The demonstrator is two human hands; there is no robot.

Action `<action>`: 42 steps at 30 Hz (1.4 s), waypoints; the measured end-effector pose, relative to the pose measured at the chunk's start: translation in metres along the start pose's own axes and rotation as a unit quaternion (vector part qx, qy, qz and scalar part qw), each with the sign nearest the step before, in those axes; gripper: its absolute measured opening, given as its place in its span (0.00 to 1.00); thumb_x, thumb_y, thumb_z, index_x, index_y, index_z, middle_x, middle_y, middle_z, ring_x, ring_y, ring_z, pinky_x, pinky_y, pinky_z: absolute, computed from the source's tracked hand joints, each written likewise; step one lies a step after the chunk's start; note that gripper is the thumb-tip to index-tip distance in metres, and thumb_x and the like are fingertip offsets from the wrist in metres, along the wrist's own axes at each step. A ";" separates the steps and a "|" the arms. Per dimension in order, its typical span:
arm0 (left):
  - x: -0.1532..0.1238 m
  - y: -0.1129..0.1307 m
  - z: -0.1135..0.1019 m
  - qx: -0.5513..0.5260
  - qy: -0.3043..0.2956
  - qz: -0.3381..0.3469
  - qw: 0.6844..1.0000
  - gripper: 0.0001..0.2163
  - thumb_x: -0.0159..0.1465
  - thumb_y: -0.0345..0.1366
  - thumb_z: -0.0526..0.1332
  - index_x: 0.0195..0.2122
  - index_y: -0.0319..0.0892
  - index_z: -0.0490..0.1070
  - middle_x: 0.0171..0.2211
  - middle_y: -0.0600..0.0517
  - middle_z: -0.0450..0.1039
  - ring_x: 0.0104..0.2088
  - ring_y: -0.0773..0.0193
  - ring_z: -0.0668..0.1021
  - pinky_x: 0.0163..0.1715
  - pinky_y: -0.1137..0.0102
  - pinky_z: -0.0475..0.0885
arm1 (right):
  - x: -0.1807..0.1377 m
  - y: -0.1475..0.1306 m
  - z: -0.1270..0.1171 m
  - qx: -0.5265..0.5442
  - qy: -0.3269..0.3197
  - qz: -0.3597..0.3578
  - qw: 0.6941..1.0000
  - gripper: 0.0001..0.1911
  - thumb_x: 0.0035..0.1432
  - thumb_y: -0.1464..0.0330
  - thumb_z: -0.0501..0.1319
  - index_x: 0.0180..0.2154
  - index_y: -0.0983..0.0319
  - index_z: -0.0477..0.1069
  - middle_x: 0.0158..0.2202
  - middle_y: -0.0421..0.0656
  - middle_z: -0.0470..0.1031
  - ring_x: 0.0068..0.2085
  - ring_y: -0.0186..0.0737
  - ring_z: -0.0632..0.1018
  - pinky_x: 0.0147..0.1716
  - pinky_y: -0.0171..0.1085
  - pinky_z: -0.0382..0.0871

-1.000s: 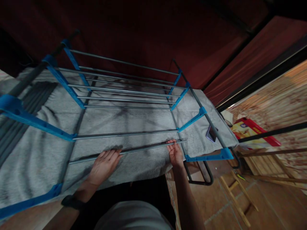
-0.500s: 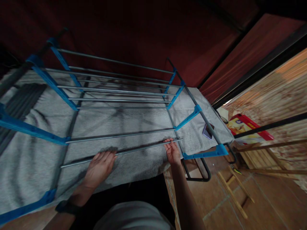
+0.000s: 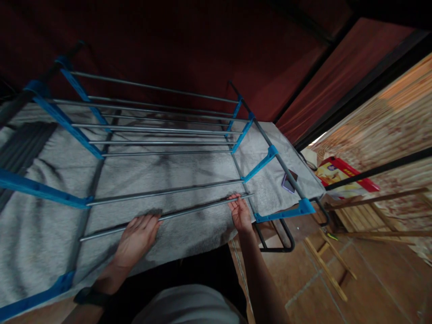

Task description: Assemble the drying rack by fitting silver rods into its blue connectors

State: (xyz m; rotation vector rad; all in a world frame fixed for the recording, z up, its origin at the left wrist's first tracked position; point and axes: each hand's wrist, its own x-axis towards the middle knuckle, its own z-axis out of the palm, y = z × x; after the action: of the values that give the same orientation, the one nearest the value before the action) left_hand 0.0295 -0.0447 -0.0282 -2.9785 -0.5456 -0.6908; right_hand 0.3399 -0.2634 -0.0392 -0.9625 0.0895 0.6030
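Note:
A loose grey metal rod [image 3: 195, 208] runs across a rack with blue plastic brackets [image 3: 260, 164] and grey bars, lying on a grey blanket [image 3: 40, 225]. My left hand [image 3: 135, 239] grips the rod near its middle-left, fingers curled under it. My right hand [image 3: 239, 212] holds the rod close to its right end, near the blue corner bracket [image 3: 286, 212]. The rod's left end hangs free, short of the left bracket [image 3: 37, 191].
A phone [image 3: 289, 181] lies on the blanket's right edge by the rack post. To the right are a red and yellow box [image 3: 340, 175], wooden slats [image 3: 326, 267] on the tiled floor and a black bar [image 3: 378, 171]. Dark red wall behind.
The view has shifted slightly left and down; the rod and both hands keep their grip, the rod slid a little to the left.

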 end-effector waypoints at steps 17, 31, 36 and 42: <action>0.000 0.000 0.005 -0.001 -0.026 -0.014 1.000 0.17 0.77 0.43 0.50 0.47 0.42 0.77 0.40 0.44 0.82 0.42 0.50 0.81 0.46 0.57 0.71 | -0.004 -0.002 0.008 0.024 -0.001 -0.015 1.000 0.03 0.62 0.65 0.67 0.39 0.56 0.78 0.40 0.41 0.84 0.47 0.40 0.83 0.59 0.45 0.75; 0.001 0.003 0.002 -0.011 -0.041 -0.033 0.999 0.15 0.76 0.40 0.50 0.48 0.42 0.76 0.44 0.41 0.81 0.44 0.48 0.80 0.49 0.54 0.73 | -0.003 0.001 0.007 0.014 -0.003 -0.028 1.000 0.08 0.58 0.63 0.70 0.39 0.57 0.78 0.38 0.41 0.83 0.44 0.41 0.83 0.58 0.46 0.75; 0.002 0.005 -0.002 -0.016 -0.062 -0.047 0.997 0.14 0.76 0.39 0.52 0.47 0.43 0.76 0.44 0.42 0.81 0.44 0.48 0.81 0.49 0.53 0.74 | -0.003 0.002 0.006 0.014 0.004 -0.031 0.999 0.08 0.56 0.63 0.71 0.38 0.56 0.79 0.37 0.41 0.83 0.43 0.43 0.83 0.56 0.48 0.77; -0.001 0.008 -0.001 -0.007 -0.067 -0.061 0.996 0.14 0.75 0.38 0.52 0.48 0.44 0.77 0.46 0.41 0.82 0.47 0.47 0.82 0.52 0.52 0.75 | -0.002 0.004 0.004 -0.005 0.008 -0.038 0.999 0.07 0.57 0.63 0.71 0.38 0.56 0.80 0.38 0.43 0.84 0.44 0.45 0.83 0.49 0.47 0.80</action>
State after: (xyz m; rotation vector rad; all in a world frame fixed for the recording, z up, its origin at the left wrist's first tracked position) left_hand 0.0314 -0.0523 -0.0275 -3.0415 -0.7375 -0.5074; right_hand 0.3353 -0.2596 -0.0386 -0.9757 0.0644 0.5267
